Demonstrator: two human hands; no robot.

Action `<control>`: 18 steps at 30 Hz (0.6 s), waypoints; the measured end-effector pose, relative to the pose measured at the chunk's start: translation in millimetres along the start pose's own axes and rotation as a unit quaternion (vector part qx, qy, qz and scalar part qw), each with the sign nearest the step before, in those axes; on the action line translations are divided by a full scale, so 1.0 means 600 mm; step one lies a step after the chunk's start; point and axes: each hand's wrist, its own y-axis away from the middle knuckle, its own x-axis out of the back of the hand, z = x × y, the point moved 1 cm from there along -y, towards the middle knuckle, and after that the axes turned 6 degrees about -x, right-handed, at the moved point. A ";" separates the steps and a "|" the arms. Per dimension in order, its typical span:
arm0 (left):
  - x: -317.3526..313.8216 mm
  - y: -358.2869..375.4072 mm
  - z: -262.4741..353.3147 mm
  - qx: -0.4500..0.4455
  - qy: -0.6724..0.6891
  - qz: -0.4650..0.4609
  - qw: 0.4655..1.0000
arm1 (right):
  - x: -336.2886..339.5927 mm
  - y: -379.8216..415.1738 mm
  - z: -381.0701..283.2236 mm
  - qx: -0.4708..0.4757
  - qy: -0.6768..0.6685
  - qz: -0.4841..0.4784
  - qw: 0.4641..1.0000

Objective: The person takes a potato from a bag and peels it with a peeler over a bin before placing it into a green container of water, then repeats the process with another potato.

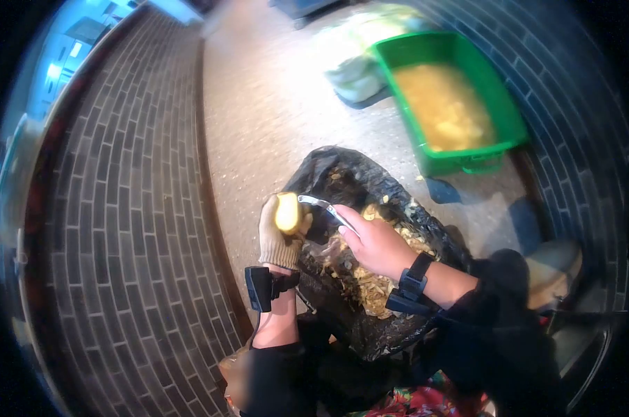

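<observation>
- Head view, from my remote seat: I have the gloved left hand [268, 229] closed around a pale yellow potato [286, 213], which sits upright in the palm with one end clear of the glove. It runs lengthwise away from the wrist, roughly in line with the left forearm.
- I see the bare right hand [380, 243] clenched on the handle of a peeler [321, 203], thumb and fingers laid along it. The tool reaches leftward from that hand, so I read it as lying across the potato's long axis.
- I judge that everything turns on the short span between the peeler's head and the potato's right flank. The head is right at that flank, but I cannot tell contact from a slight gap. The left hand is the nearer one, since it holds the potato; the right reaches it through the tool.
- Below both hands I have a black plastic liner [328, 158], opened wide, with peelings [375, 290] heaped mostly under the right hand and wrist.
- Beyond the right hand, ahead and to its right, I find a green tub [448, 165] with yellowish contents, too blurred to count; a pale bag [352, 73] stands just beside its left side.
</observation>
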 end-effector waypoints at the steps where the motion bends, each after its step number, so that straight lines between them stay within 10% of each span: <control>1: 0.000 0.003 -0.004 0.003 -0.002 -0.002 1.000 | -0.001 -0.001 0.004 -0.003 -0.001 0.003 1.000; 18: 0.019 -0.017 -0.036 -0.019 -0.088 -0.045 0.995 | -0.014 0.004 -0.017 -0.058 0.064 -0.074 0.994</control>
